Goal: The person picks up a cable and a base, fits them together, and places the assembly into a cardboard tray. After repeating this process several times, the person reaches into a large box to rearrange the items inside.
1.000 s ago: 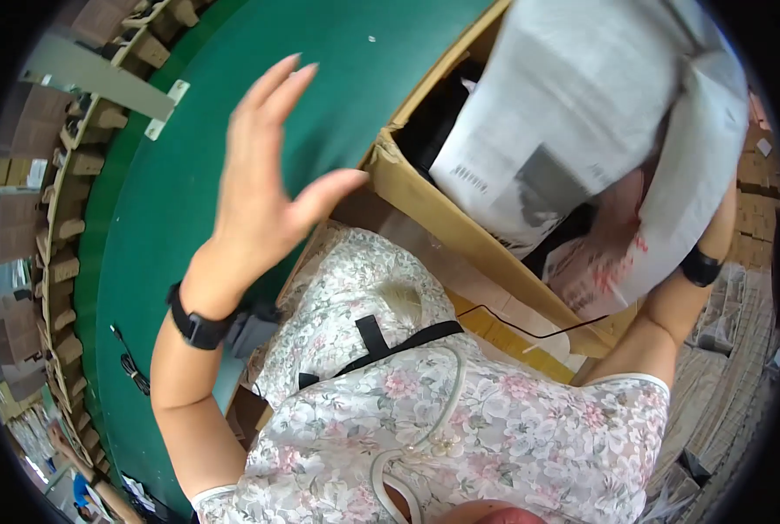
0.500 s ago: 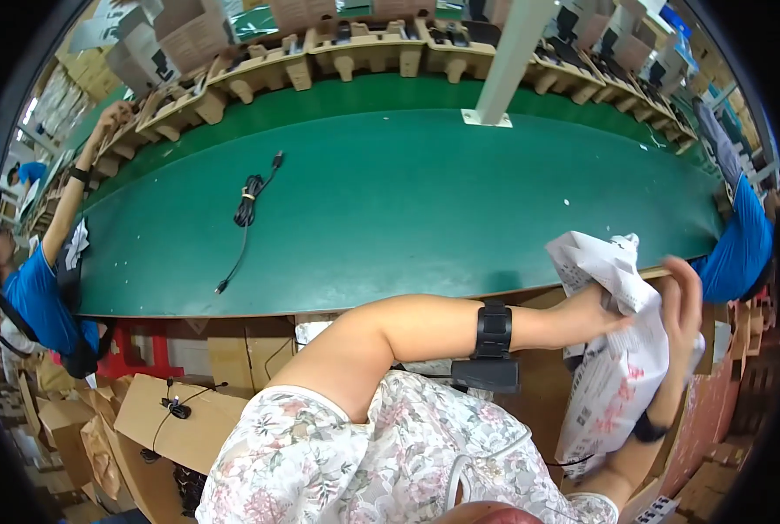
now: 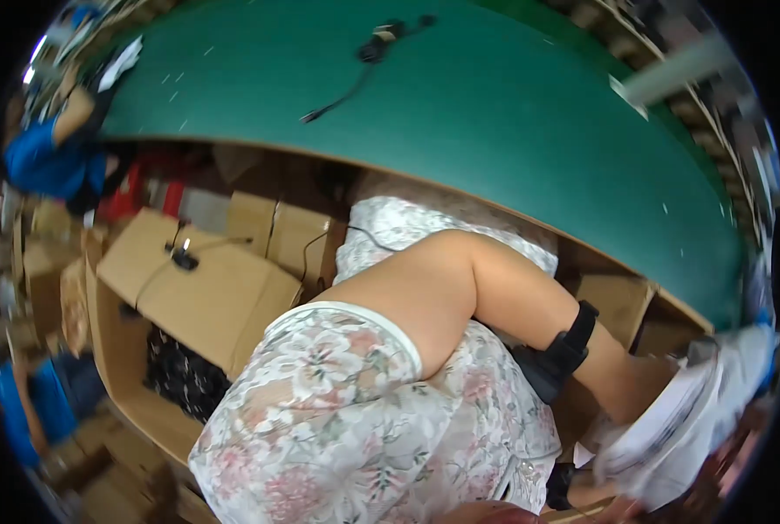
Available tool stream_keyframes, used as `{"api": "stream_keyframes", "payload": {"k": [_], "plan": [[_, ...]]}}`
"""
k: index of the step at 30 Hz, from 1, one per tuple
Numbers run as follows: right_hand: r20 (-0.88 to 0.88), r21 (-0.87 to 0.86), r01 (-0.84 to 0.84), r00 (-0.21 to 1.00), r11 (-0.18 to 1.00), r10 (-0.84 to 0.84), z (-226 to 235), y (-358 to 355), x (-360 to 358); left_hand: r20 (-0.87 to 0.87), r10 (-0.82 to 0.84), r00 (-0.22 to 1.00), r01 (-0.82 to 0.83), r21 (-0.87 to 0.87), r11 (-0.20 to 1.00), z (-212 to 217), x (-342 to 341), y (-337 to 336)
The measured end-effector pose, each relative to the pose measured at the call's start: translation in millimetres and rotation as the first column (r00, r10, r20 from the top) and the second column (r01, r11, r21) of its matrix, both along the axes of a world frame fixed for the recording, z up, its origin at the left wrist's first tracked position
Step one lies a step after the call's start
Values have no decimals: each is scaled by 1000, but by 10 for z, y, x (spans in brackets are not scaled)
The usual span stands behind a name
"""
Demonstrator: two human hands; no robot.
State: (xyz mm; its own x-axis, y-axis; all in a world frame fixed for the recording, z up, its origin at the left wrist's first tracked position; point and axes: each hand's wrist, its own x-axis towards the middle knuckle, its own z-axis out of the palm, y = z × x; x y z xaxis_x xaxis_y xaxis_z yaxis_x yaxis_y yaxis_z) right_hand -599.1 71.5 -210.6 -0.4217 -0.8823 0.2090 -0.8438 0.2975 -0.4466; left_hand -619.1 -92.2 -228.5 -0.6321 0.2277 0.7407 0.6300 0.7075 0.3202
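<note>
A crumpled white plastic bag (image 3: 700,419) with print on it is at the far right, past the table's near edge and smeared by motion. My left arm reaches across my body to it. My left hand (image 3: 653,384) is closed on the bag's near side, its fingertips hidden by the white film. Low at the right rim is my right hand (image 3: 621,509), beside the bag's lower part. Blur and the picture's edge hide its fingers. A bundled black cable (image 3: 374,45) lies on the green table (image 3: 460,96), away from both hands.
Left of me stands an open cardboard box (image 3: 137,393) with black cables inside; another black cable (image 3: 183,258) lies on its flap. More cartons (image 3: 612,301) sit under the table. A metal post (image 3: 678,74) rises at the far right. People in blue are at the left.
My view has swung down and to the right, so the table appears tilted and higher. Both hands and the white bag are now lower and farther right in view.
</note>
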Motion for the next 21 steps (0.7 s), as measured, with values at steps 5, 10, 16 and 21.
{"api": "stream_keyframes", "payload": {"k": [5,10,16,21], "plan": [[-196,-87,-570,814,817,547,384,-670,-65,-467,159,870,42,390,920,114,1066,-528],[-428,-112,-923,379,368,820,1015,-2139,429,-468,698,542,-457,534,712,360,2109,-955],[-652,-131,-984,-5,-119,758,1525,-2783,2226,-251,967,-50,-713,687,141,23,3648,-882],[385,-353,-921,-302,-163,872,1265,-2912,3482,-1,864,-503,-583,739,-338,133,4693,-987]]}}
